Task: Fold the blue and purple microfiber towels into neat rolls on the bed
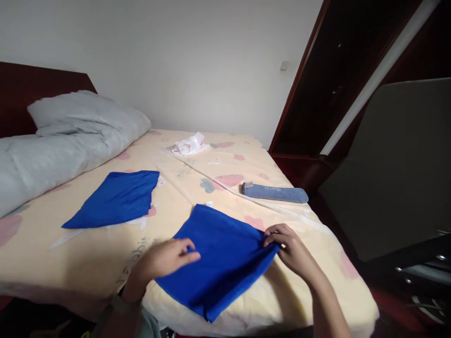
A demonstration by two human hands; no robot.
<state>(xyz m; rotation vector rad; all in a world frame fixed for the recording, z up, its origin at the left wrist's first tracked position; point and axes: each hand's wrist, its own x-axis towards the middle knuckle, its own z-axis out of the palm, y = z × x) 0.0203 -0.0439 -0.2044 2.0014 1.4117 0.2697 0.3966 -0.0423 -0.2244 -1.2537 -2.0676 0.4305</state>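
Lettering [143, 245], barely legible, near held blue cloth [221, 256]

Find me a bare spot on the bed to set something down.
Bare sheet lies between the white bag and the pouch, and between the bag, the grey quilt and the farther blue cloth. It's crowded nearer you: the left hand is at the nearer blue cloth, and the right hand pinches its corner.

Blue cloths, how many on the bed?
2: one flat blue fabric cloth lies left, near the puffy grey quilt; one creased blue fabric cloth is pinched by the right hand.
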